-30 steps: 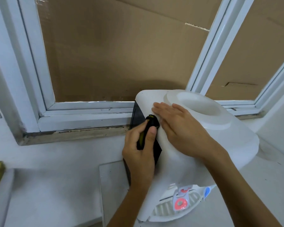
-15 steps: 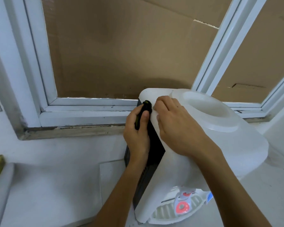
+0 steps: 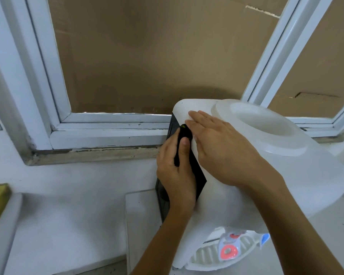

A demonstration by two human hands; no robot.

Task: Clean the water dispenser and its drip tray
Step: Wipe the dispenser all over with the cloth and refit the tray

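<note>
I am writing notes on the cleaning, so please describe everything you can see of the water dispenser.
The water dispenser is a white plastic countertop unit with a black side panel. Its top has a round, empty bottle well. Low in front are a red tap, a blue tap and a ribbed white drip tray. It stands by the window. The right hand lies flat on top; the left hand grips a black tool against its side.

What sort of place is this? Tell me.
Probably a home kitchen or utility corner: a white countertop under a window blocked with cardboard, holding a tabletop water dispenser.
</note>
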